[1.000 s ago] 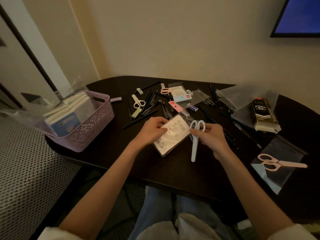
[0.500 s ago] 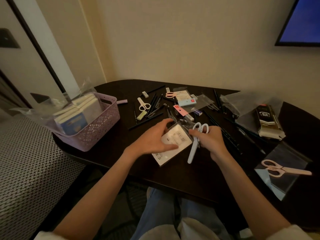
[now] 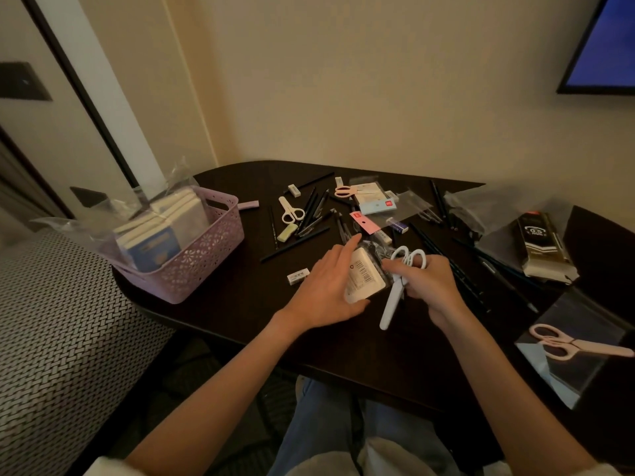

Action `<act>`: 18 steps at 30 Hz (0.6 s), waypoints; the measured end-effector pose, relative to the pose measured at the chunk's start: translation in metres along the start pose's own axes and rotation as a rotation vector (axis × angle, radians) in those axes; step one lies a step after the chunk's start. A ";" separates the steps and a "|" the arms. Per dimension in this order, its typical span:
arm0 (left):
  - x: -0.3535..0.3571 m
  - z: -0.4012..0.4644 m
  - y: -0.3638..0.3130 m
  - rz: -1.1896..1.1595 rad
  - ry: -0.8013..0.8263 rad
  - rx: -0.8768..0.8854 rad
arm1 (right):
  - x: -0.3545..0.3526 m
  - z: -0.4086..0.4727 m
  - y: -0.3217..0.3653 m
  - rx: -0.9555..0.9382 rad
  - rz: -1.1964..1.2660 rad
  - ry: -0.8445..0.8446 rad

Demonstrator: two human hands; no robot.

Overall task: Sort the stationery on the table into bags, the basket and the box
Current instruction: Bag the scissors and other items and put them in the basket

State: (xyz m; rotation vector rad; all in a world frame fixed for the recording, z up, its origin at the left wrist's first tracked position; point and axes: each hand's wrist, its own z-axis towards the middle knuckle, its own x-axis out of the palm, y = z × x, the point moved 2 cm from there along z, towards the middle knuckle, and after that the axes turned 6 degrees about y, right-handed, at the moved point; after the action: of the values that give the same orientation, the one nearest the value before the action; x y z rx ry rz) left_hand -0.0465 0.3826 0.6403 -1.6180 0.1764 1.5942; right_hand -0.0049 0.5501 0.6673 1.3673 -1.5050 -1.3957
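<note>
A: What differs from half a second ago?

B: The left hand [image 3: 324,290] has turned the white packet [image 3: 365,278] more upright, so its barcode label now faces the camera. A small white eraser [image 3: 298,276] that the forearm covered before now lies bare on the surface [image 3: 240,304], just left of that hand. The right hand [image 3: 429,286] has barely shifted.

A: And each grip?

B: The left hand's grip is clasped round the white packet, thumb under its lower edge, fingers over the top. The right hand's grip is clenched on the white scissors [image 3: 398,286], fingers near the loops, the capped blade pointing down toward the near edge of the surface. Packet and scissors touch, above the middle of the surface.

A: Anything hard to make out?

B: The dark pens and pencils [image 3: 311,214] toward the far edge blend into the surface, so their number cannot be told. The clear bags [image 3: 481,207] at the far right edge overlap and cannot be counted either. The black-and-gold box [image 3: 541,247] sits among them; its print is mostly unreadable.

A: What can be counted?

B: Four pairs of scissors: the held pair, a white pair [image 3: 290,211] and a pink pair [image 3: 347,191] near the far edge, and another pink pair [image 3: 567,343] on a clear bag [image 3: 563,369] at the near right edge. One lilac basket [image 3: 202,259] at the left edge holds notebooks [image 3: 165,228], partly behind plastic wrap.
</note>
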 end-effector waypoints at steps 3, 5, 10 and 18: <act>-0.001 -0.001 0.001 -0.048 -0.007 0.004 | -0.002 0.002 -0.002 -0.037 -0.014 -0.046; -0.003 -0.003 0.003 -0.028 -0.007 0.007 | -0.004 0.002 -0.003 -0.089 -0.017 -0.097; -0.011 -0.006 0.009 -0.011 -0.006 -0.013 | -0.016 -0.006 0.011 -0.305 0.007 -0.210; -0.014 -0.011 0.009 0.012 -0.018 -0.017 | -0.013 -0.029 0.042 -0.598 0.027 -0.166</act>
State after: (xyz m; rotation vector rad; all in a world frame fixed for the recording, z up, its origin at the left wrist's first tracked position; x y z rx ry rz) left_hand -0.0466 0.3633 0.6471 -1.6183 0.1635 1.6229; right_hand 0.0146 0.5495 0.7159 0.8715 -1.0606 -1.7877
